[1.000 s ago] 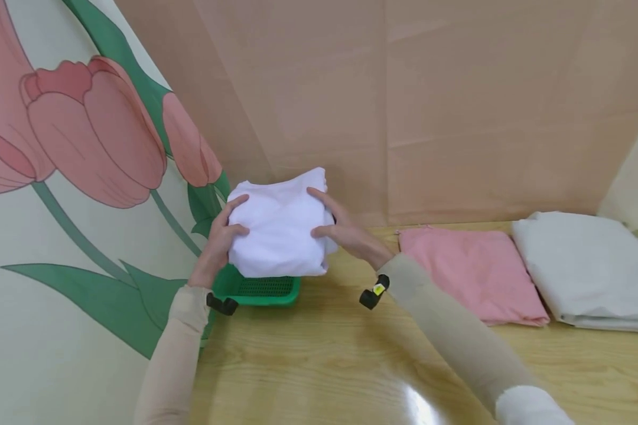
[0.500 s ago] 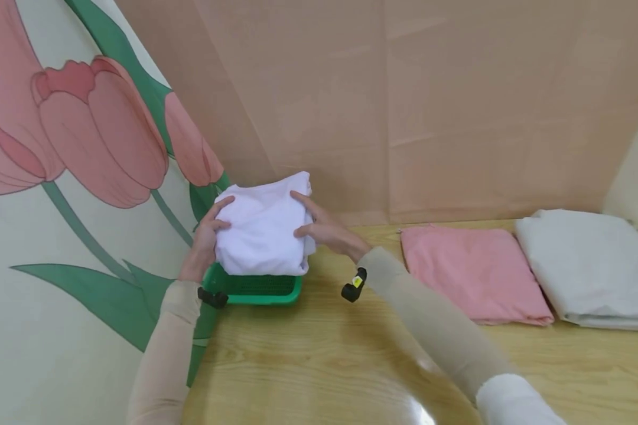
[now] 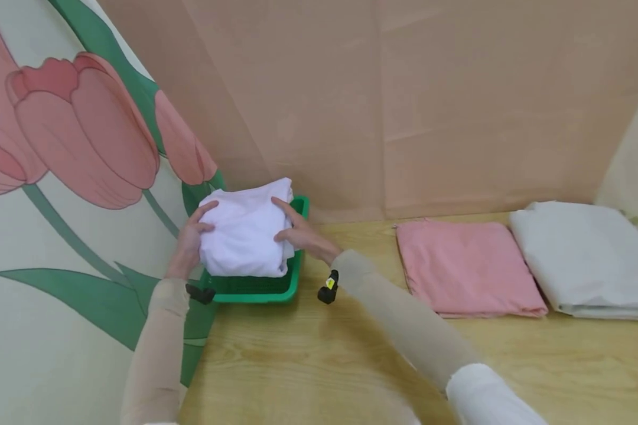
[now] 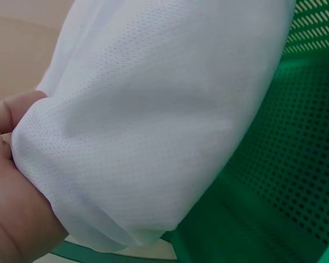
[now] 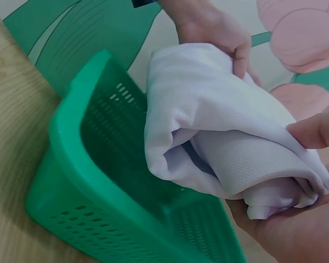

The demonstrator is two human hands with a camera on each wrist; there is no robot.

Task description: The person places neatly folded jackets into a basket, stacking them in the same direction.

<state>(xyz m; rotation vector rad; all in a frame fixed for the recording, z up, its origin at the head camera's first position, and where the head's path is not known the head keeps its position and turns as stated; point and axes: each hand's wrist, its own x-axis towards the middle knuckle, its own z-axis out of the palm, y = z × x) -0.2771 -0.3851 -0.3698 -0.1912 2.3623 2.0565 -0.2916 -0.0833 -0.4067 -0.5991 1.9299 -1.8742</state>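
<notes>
Both hands hold a folded white garment [image 3: 244,233] by its sides, over a green plastic basket [image 3: 255,297]. My left hand [image 3: 191,242] grips the left side with the thumb on top. On the opposite side my right hand [image 3: 305,236] pinches the layers, thumb above and fingers below. Fine mesh texture shows on the cloth [image 4: 142,120] in the left wrist view. Rolled, layered folds of the garment [image 5: 230,131] face the right wrist camera, and the perforated basket wall [image 5: 77,137] stands below them. The garment covers much of the basket's inside.
A folded pink cloth [image 3: 470,268] lies on the wooden surface [image 3: 298,366] to the right. Beside it is a larger folded pale grey cloth [image 3: 590,260]. A tulip-painted wall [image 3: 58,330] borders the left, and a brown sheet [image 3: 324,106] covers the back.
Both hands have carried the garment left and slightly lower in the head view, over the basket. More of the basket's rim now shows. The pink and grey cloths stay in place.
</notes>
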